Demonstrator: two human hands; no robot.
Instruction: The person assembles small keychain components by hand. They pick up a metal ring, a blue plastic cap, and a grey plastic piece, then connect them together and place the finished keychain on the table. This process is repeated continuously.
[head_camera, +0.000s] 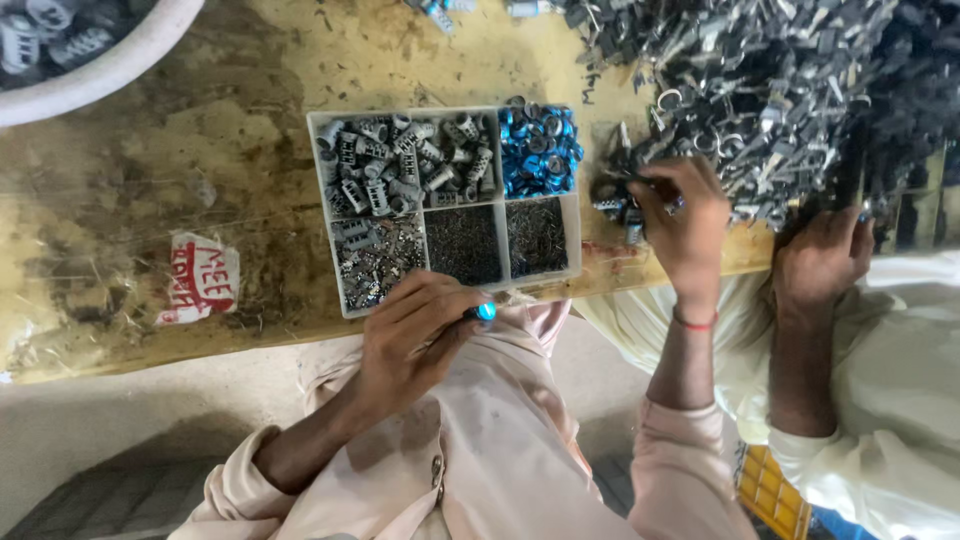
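While my left hand (415, 330) pinches a small shiny blue ring (486, 312) beside the white compartment tray (315, 165), my right hand (685, 225) closes on small grey metal parts (615, 205) at the tabletop (200, 150) edge.

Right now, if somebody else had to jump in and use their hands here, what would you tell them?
Left hand: pinching a small blue-capped part at the near edge of the divided tray.
Right hand: fingers down in the pile of dark metal key parts, touching a few pieces; grip unclear.
The tray sits on the worn yellow workbench, holding grey cylinders, blue rings and fine dark pins.
A co-worker's hand rests at the bench edge, beside the pile.
Done: one blue part in hand. Left: a large unsorted pile.
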